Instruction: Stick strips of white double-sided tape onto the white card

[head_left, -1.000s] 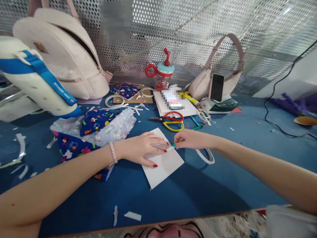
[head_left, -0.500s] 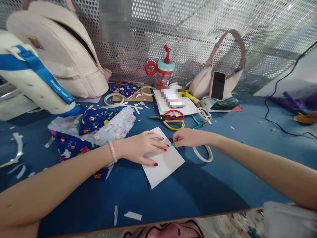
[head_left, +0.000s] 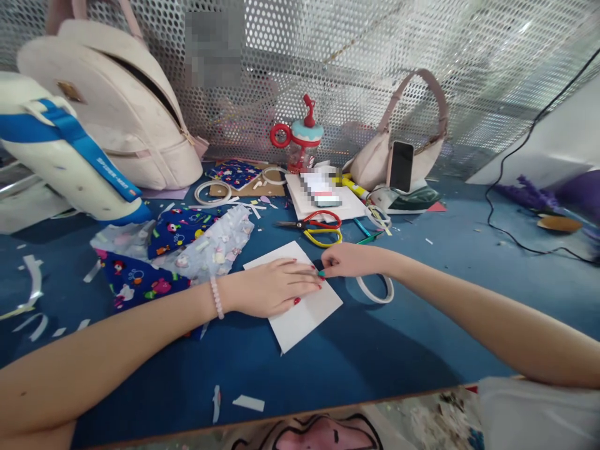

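A white sheet of paper (head_left: 307, 322) lies turned at an angle on the blue table. My left hand (head_left: 269, 287), palm down with fingers stretched out, rests flat across its middle. At the sheet's right edge, my right hand (head_left: 340, 259) is closed, its fingers curled in. A small teal spot (head_left: 321, 274) shows at its fingertips; what it belongs to is too small to make out. Just beside the right hand lies a white roll of tape (head_left: 375, 297), partly behind the wrist. Beyond the hands are scissors (head_left: 323, 226) with one red and one yellow handle.
Patterned blue cloth (head_left: 154, 275) is bunched to the left, partly under my left forearm. Further back stand a large bottle (head_left: 51, 144), a backpack (head_left: 117, 112), a red-handled cup (head_left: 304, 140), and a handbag (head_left: 375, 153) with a phone (head_left: 401, 165) against it. Paper scraps (head_left: 248, 402) lie near the front edge.
My left hand lies flatter, its fingers closer together, and the sheet's left corner now shows behind it. The right hand stays closed at the sheet's edge. The whole view has shifted slightly.
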Available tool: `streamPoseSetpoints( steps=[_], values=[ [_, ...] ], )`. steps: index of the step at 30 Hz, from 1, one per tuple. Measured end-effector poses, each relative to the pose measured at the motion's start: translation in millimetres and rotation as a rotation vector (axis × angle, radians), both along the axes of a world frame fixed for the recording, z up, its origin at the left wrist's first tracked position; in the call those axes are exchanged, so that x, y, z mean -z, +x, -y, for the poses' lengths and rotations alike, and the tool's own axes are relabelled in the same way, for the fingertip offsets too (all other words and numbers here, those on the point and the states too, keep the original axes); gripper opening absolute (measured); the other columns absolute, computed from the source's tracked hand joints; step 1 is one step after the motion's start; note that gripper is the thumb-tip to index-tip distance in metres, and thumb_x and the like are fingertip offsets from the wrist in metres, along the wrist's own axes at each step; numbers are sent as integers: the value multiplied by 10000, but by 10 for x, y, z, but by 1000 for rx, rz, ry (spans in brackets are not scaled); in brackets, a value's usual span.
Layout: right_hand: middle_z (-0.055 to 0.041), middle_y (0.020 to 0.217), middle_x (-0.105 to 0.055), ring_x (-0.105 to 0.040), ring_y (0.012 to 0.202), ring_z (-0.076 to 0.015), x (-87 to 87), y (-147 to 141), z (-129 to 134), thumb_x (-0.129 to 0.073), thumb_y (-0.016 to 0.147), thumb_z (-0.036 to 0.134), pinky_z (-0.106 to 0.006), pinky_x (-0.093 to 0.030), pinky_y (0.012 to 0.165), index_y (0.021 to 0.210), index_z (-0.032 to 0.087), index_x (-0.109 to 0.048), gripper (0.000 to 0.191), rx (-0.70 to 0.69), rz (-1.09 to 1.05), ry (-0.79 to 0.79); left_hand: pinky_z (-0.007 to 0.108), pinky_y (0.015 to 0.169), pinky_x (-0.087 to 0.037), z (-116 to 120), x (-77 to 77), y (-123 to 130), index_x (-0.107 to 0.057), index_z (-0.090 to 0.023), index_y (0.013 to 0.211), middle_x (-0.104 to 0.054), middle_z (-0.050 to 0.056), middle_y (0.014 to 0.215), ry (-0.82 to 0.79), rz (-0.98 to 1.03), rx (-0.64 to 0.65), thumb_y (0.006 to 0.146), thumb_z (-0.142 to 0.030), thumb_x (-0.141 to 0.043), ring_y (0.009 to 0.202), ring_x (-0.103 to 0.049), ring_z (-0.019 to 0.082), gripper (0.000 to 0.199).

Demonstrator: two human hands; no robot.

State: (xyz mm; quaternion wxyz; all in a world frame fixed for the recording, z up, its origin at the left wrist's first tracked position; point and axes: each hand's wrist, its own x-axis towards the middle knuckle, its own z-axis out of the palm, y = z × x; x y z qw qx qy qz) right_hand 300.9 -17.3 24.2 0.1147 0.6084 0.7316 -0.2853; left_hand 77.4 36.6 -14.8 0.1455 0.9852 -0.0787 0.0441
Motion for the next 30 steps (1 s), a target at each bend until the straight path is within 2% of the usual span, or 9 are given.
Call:
streamPoseSetpoints(
  steps=[4, 9, 11, 15, 19, 22, 25, 28, 30],
  values=[
    [-13, 723, -623, -530, 645, -139, 17, -22, 131, -530, 859, 309, -255, -331, 573, 759, 192, -585, 163, 63, -14, 74, 519, 1183, -147, 5, -57, -12, -336, -242, 1482, -370, 72, 1534, 7, -100, -3, 951, -427, -505, 1465, -200, 303, 587],
    [19, 691, -578, -492, 627, -127, 122, -45, 338, -536, 859, 279, -245, -312, 580, 795, 204, -557, 101, 208, -83, 251, 524, 1180, -154, -15, -83, -11, -380, -230, 1453, -384, 84, 1526, 29, -75, -18, 945, -405, -519, 1444, -260, 300, 555],
    [32, 678, -563, -479, 616, -120, 158, -37, 387, -543, 853, 250, -241, -308, 581, 848, 206, -570, 52, 242, -142, 294, 504, 1172, -199, -56, -90, -27, -421, -200, 1426, -373, 110, 1529, 46, -17, -129, 942, -416, -519, 1433, -276, 305, 539],
    [55, 599, -503, -438, 559, -106, 175, 3, 421, -532, 849, 207, -239, -307, 576, 865, 197, -597, 67, 254, -277, 297, 507, 1128, -291, -187, -133, -95, -371, -143, 1452, -324, 183, 1538, 72, -9, -424, 905, -552, -537, 1415, -290, 348, 703],
    [63, 579, -450, -398, 539, -99, 147, 60, 445, -521, 846, 228, -239, -302, 561, 835, 191, -580, 71, 250, -420, 299, 466, 1068, -379, -289, -185, -135, -392, -134, 1429, -477, 187, 1431, 10, -72, -511, 890, -566, -539, 1324, -436, 337, 706],
    [62, 595, -435, -386, 545, -99, 105, 97, 482, -507, 850, 259, -242, -294, 558, 837, 193, -563, 87, 245, -488, 343, 450, 996, -443, -323, -212, -129, -366, -161, 1446, -549, 168, 1352, -130, -95, -587, 863, -510, -580, 1233, -524, 328, 712],
    [65, 593, -418, -380, 545, -98, 70, 117, 510, -508, 847, 283, -245, -294, 561, 829, 195, -550, 99, 242, -537, 387, 411, 887, -517, -370, -268, -129, -349, -183, 1441, -604, 142, 1259, -430, -64, -656, 807, -441, -632, 1105, -616, 289, 740],
    [67, 590, -408, -377, 543, -97, 71, 126, 515, -521, 840, 300, -247, -291, 558, 829, 196, -547, 108, 251, -591, 406, 353, 721, -567, -420, -403, -164, -310, -172, 1437, -633, 149, 1199, -758, 6, -675, 776, -439, -658, 917, -688, 246, 794],
    [64, 595, -418, -386, 549, -99, 88, 128, 510, -524, 840, 315, -250, -299, 560, 835, 194, -547, 122, 267, -627, 428, 343, 727, -575, -417, -533, -208, -284, -181, 1443, -646, 152, 1199, -862, 71, -645, 797, -439, -648, 939, -693, 248, 785]
  ],
)
